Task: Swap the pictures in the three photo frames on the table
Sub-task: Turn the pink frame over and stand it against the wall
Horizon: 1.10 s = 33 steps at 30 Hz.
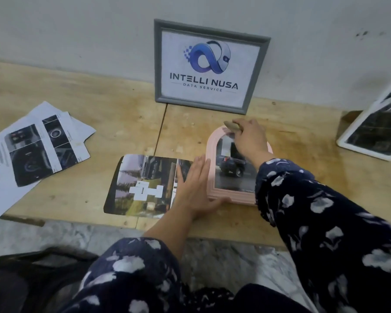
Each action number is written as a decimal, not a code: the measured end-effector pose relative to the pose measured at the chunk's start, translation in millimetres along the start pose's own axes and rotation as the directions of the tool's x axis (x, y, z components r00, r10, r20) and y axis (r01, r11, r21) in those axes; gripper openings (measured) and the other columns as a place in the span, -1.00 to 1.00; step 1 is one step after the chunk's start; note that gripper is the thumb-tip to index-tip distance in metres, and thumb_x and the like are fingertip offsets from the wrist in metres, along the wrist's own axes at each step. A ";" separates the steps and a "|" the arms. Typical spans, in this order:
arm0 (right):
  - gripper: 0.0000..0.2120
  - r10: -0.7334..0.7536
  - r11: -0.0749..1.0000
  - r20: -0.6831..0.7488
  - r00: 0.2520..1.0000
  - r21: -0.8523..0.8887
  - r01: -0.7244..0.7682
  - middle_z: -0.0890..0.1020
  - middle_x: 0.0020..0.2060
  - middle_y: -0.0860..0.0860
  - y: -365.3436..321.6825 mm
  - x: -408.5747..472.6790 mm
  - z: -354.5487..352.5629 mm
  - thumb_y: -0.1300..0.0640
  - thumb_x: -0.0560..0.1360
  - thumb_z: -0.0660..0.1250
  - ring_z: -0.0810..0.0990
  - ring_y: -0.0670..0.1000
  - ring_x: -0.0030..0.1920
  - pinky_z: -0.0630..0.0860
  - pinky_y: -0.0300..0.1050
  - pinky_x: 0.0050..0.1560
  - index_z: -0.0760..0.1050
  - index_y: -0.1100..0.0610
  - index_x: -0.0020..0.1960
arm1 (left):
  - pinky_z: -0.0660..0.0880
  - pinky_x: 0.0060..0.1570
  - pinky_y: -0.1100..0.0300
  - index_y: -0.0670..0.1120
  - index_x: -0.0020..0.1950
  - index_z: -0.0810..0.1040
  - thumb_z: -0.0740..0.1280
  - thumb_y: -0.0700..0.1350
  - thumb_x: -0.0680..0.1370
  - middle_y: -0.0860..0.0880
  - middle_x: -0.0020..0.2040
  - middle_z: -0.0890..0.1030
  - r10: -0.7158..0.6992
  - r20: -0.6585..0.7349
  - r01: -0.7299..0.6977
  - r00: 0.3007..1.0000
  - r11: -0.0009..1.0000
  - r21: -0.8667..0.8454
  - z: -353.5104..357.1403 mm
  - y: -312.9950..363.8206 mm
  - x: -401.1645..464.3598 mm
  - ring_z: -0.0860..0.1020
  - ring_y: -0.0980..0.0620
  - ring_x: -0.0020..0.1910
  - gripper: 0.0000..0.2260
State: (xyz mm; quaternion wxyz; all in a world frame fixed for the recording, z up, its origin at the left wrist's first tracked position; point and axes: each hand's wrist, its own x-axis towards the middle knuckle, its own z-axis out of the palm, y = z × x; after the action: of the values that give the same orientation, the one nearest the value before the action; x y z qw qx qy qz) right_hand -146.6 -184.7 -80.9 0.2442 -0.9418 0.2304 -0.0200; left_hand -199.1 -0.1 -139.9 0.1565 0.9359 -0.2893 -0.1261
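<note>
A pink arched photo frame (215, 195) lies flat on the wooden table with a picture of a dark car in it. My left hand (195, 188) grips its lower left edge, thumb under the bottom rim. My right hand (248, 138) rests on the arch at the top, fingers curled over the rim. A grey frame (158, 64) with a blue logo print leans on the wall behind. A white frame (348, 143) with a dark picture stands tilted at the far right. A loose landscape photo (142, 184) lies left of the pink frame, partly under my left hand.
Several printed sheets (34, 150) with car pictures lie fanned out at the left. The wooden table (113, 114) ends at a front edge near my lap, with marbled floor below. Patterned dark sleeves cover both arms.
</note>
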 end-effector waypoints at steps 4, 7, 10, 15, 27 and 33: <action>-0.49 -0.123 0.975 0.062 0.991 -0.180 0.132 0.47 0.21 0.14 14.1 -2.9 14.3 0.32 0.49 0.12 0.38 0.27 0.21 0.40 0.10 0.21 0.46 -0.05 0.34 | -0.52 0.37 -0.06 -0.09 0.58 -0.21 0.07 0.53 0.39 0.02 0.59 -0.18 -0.025 -0.030 0.026 0.999 0.999 0.046 13.5 0.4 -4.9 -0.23 0.07 0.55 0.02; -0.45 -0.139 0.953 0.186 0.973 -0.243 0.183 0.40 0.37 0.09 22.2 -2.0 23.4 0.31 0.49 0.21 0.34 0.23 0.33 0.37 0.05 0.31 0.41 -0.13 0.39 | -0.26 0.48 -0.19 -0.07 0.58 -0.15 0.01 0.57 0.34 0.05 0.60 -0.08 -0.040 -0.057 0.044 0.998 0.996 0.080 16.9 2.0 -2.7 -0.16 0.10 0.56 0.03; -0.52 -0.112 0.962 0.190 0.975 -0.225 0.155 0.34 0.41 0.05 27.7 3.0 29.2 0.23 0.54 0.23 0.28 0.21 0.39 0.36 0.09 0.33 0.40 -0.14 0.39 | -0.22 0.48 -0.20 -0.06 0.58 -0.10 0.02 0.58 0.32 0.05 0.59 -0.03 -0.054 -0.058 0.058 0.997 0.996 0.068 15.8 3.1 0.9 -0.11 0.11 0.56 0.04; -0.65 -0.295 0.931 0.112 0.949 -0.188 0.312 0.52 0.12 0.17 34.8 -33.5 39.3 0.24 0.52 0.18 0.46 0.26 0.10 0.45 0.14 0.09 0.57 0.12 0.24 | -0.23 0.49 -0.18 -0.06 0.58 -0.05 -0.02 0.59 0.30 0.04 0.59 0.01 -0.062 -0.101 0.073 0.993 0.991 0.115 18.9 4.2 -1.5 -0.08 0.11 0.56 0.04; -0.75 -0.155 0.984 0.430 0.889 -0.014 0.178 0.60 0.10 0.01 40.1 -69.1 -1.7 0.23 0.56 0.20 0.53 0.03 0.07 0.47 -0.10 0.08 0.62 0.07 0.11 | -0.22 0.49 -0.16 -0.05 0.58 -0.03 -0.14 0.61 0.27 0.05 0.58 0.04 -0.058 -0.118 0.071 0.991 0.991 0.112 20.1 5.5 -2.8 -0.06 0.10 0.56 0.05; -0.51 0.001 1.000 0.151 0.989 -0.015 0.001 0.59 0.17 -0.01 37.6 2.1 -22.5 0.34 0.45 0.15 0.58 0.12 0.10 0.53 -0.06 0.01 0.57 -0.07 0.22 | -0.22 0.49 -0.14 -0.02 0.56 0.00 -0.05 0.60 0.29 0.07 0.57 0.06 -0.056 -0.141 0.070 0.988 0.993 0.097 20.5 5.1 -0.8 -0.02 0.10 0.55 0.02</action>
State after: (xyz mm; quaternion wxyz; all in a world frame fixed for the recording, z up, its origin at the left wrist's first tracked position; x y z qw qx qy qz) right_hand -164.1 -224.8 -78.8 0.2540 -0.9423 0.2115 0.0530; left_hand -208.9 -8.2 -156.8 0.1244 0.9578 -0.2541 -0.0510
